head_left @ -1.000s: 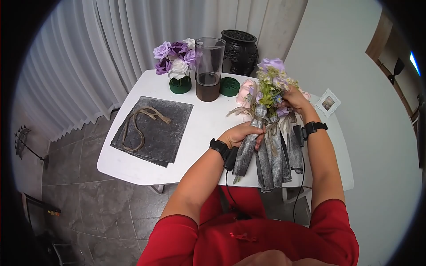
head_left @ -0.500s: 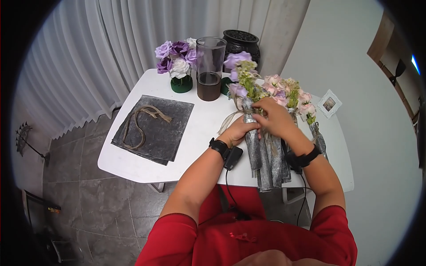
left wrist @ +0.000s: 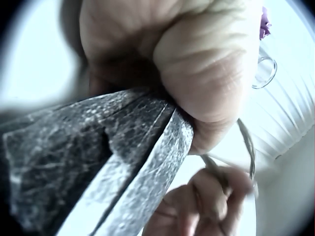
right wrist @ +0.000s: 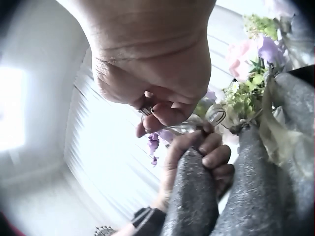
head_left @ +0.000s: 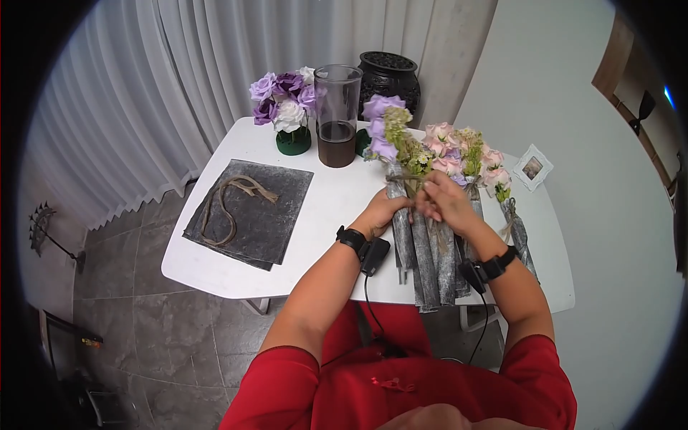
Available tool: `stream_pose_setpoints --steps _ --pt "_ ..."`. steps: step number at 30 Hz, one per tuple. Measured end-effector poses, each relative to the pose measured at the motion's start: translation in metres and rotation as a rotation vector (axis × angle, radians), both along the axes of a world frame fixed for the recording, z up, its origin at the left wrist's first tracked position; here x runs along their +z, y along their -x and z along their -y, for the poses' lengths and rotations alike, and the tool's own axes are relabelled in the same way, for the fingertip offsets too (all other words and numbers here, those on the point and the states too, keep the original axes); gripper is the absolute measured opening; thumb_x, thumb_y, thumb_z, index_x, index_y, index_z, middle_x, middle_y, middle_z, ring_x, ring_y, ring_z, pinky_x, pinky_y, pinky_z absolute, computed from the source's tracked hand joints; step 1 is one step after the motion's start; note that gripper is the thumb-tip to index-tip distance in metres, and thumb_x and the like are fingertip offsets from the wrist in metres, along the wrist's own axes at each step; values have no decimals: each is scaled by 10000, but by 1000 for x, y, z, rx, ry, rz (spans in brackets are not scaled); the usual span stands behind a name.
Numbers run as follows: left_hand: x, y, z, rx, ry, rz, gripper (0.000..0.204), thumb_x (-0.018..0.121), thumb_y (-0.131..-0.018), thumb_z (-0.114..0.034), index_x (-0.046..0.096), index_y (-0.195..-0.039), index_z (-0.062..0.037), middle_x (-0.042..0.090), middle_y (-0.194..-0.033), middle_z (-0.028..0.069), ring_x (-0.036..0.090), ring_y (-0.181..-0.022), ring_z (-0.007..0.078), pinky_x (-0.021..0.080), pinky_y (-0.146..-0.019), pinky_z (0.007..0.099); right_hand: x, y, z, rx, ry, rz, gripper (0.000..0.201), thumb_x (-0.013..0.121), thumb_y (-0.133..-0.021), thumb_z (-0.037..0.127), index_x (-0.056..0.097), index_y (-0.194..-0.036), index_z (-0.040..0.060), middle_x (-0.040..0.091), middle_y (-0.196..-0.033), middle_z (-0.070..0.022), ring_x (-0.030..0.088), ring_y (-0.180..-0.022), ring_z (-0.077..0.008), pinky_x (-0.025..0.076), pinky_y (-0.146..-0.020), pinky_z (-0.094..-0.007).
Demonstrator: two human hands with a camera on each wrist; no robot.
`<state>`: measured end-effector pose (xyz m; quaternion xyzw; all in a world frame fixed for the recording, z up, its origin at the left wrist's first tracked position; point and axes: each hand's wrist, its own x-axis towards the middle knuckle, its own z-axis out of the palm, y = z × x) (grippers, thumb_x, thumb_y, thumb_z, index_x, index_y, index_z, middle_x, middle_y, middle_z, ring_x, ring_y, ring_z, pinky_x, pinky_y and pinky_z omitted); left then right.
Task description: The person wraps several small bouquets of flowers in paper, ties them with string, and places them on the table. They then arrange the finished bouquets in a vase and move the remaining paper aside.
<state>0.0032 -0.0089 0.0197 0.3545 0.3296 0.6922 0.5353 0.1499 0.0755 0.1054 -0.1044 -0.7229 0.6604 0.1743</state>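
My left hand (head_left: 382, 213) grips a slim bouquet (head_left: 401, 233) round its grey wrapping paper, just below the neck. Lilac blooms (head_left: 382, 127) and pale green sprigs show at its top. A thin brown cord (left wrist: 249, 147) runs from the neck to my right hand (head_left: 449, 203), whose thumb and fingers pinch it just right of the bouquet. In the right wrist view, curled fingertips (right wrist: 165, 114) hide part of the cord. The wrapping fans out wide below my left palm in the left wrist view.
More wrapped bouquets with pink roses (head_left: 438, 136) lie close on the right. Grey sheets (head_left: 269, 233) with a loose cord (head_left: 228, 215) lie left. Behind stand a glass vase (head_left: 337, 132) with dark liquid, purple and white roses (head_left: 289, 115), and a black pot (head_left: 389, 79). A small frame (head_left: 532, 168) lies right.
The right hand has come left from the pink flowers to the bouquet's neck, then drawn slightly down and right with the cord. The held bouquet has shifted left.
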Motion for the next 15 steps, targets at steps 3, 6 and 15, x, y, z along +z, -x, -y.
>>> stream_pose_setpoints --steps 3,6,15 --pt "2 2 3 94 43 90 198 552 -838 -41 548 -1035 -21 600 -815 71 592 -641 157 513 -599 290 34 -34 -6 -162 -178 29 225 477 -955 290 516 -1034 83 543 -711 3 478 -562 -62 373 -457 -191" --pt "1 1 3 105 93 72 226 568 -815 -21 498 -1029 -15 582 -757 83 597 -614 184 518 -594 312 49 -72 -59 -523 -397 -80 262 449 -943 305 537 -1043 80 472 -673 36 417 -547 -42 346 -455 -179" --pt "0 0 2 33 97 65 348 573 -820 11 447 -1144 21 584 -773 92 632 -660 223 545 -638 331 -1 -268 -255 -1469 -839 -5 221 506 -950 222 564 -993 13 616 -761 -49 572 -648 -142 455 -587 -267"
